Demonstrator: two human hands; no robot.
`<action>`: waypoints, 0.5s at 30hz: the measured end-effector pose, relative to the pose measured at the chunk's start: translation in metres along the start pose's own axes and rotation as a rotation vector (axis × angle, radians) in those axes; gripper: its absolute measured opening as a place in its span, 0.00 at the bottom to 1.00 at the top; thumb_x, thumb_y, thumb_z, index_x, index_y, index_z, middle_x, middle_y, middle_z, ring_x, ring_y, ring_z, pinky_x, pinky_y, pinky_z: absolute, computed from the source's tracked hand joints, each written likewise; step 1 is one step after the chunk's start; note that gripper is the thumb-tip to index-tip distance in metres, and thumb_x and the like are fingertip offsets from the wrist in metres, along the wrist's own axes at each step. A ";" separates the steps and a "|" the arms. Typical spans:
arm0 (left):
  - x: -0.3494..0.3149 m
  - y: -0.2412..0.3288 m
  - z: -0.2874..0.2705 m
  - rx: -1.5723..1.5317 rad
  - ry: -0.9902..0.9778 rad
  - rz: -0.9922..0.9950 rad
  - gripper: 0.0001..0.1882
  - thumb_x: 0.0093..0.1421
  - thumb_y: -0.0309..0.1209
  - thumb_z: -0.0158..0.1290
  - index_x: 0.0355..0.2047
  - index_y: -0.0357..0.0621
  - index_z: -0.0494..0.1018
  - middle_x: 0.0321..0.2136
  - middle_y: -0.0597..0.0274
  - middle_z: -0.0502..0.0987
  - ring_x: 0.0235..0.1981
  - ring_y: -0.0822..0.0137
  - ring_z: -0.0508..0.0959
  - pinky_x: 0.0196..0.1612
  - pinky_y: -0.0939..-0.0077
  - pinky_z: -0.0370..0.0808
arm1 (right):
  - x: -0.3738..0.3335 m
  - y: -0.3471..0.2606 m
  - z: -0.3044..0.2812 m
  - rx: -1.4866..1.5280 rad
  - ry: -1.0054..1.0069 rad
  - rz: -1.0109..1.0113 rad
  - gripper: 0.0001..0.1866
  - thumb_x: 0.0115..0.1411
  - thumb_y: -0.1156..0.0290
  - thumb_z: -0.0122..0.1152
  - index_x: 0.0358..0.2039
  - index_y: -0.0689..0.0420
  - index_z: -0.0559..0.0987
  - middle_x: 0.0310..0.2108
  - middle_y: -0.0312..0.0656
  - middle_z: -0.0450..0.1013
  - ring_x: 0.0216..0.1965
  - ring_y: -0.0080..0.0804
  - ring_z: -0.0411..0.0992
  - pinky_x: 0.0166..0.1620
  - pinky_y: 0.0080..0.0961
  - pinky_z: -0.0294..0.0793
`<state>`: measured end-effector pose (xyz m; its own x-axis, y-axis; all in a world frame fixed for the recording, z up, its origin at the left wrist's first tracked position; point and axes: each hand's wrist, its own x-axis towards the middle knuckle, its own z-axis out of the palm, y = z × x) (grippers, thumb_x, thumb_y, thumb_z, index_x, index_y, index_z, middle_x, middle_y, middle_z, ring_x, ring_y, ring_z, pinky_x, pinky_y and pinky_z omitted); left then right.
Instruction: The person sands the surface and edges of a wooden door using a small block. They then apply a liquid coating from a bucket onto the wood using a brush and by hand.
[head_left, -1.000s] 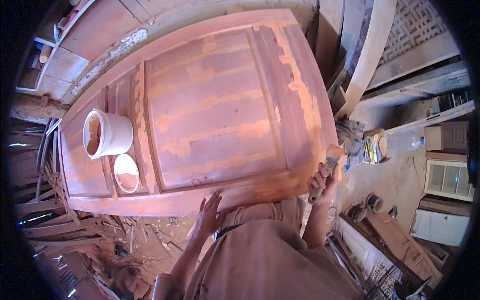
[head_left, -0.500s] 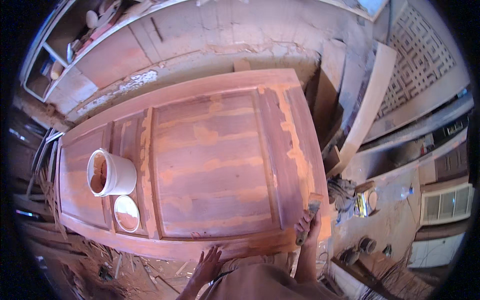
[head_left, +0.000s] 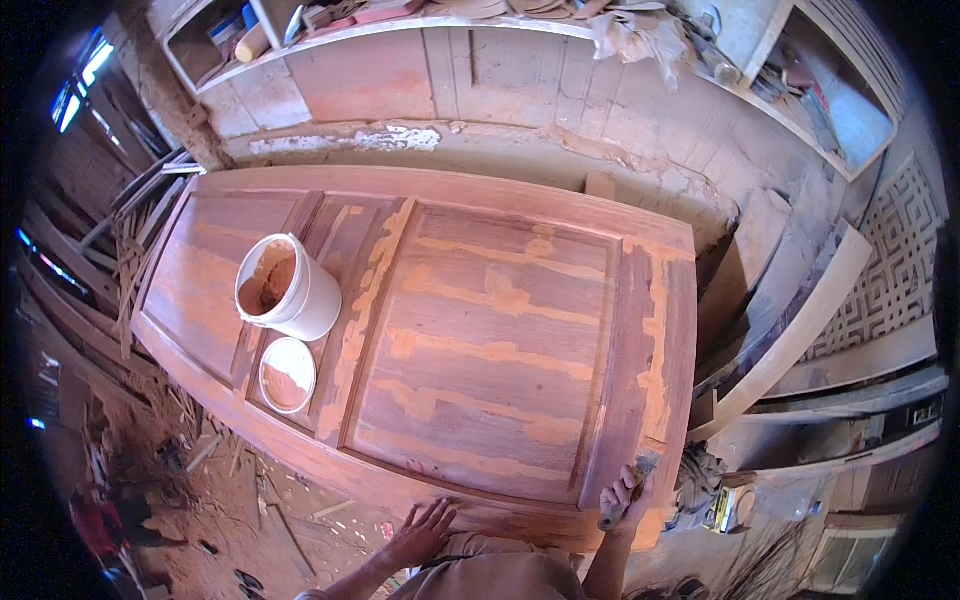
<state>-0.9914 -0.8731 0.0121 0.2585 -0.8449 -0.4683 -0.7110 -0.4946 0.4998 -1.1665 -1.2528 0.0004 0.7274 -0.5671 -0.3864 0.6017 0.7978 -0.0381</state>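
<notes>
A large wooden panelled door (head_left: 480, 395) lies flat in front of me, with orange-brown filler smeared in streaks along its joints and panels. My right hand (head_left: 626, 497) is closed round the handle of a putty knife (head_left: 648, 460) at the door's near right corner. The blade points away from me, low over or on the frame; contact cannot be made out. My left hand (head_left: 428, 530), fingers spread, rests at the near edge and holds nothing. On the door's left part stand a white bucket (head_left: 315, 305) of brown filler and a round white lid (head_left: 288, 375) with filler on it.
Shelves (head_left: 480, 22) with clutter run along the back wall. Boards (head_left: 800, 330) lean beyond the door's right end, beside a dark cloth bundle (head_left: 700, 475). Wood strips and scraps (head_left: 285, 535) litter the floor at left, where part of a person in red (head_left: 98, 525) shows.
The view has turned, so the door, bucket and lid sit further right and lower. My right hand still grips the putty knife at the right corner; my left hand stays at the near edge.
</notes>
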 end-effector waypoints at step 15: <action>-0.001 0.000 0.015 0.104 0.129 0.019 0.34 0.69 0.49 0.42 0.71 0.51 0.51 0.73 0.56 0.48 0.73 0.60 0.49 0.70 0.46 0.49 | -0.003 -0.003 -0.006 -0.038 -0.251 0.110 0.25 0.73 0.47 0.37 0.36 0.59 0.66 0.32 0.37 0.65 0.18 0.24 0.62 0.29 0.29 0.68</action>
<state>-1.0015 -0.8690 0.0017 0.3216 -0.8765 -0.3583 -0.7788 -0.4601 0.4264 -1.1729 -1.2518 -0.0041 0.8495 -0.5059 -0.1499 0.5053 0.8618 -0.0449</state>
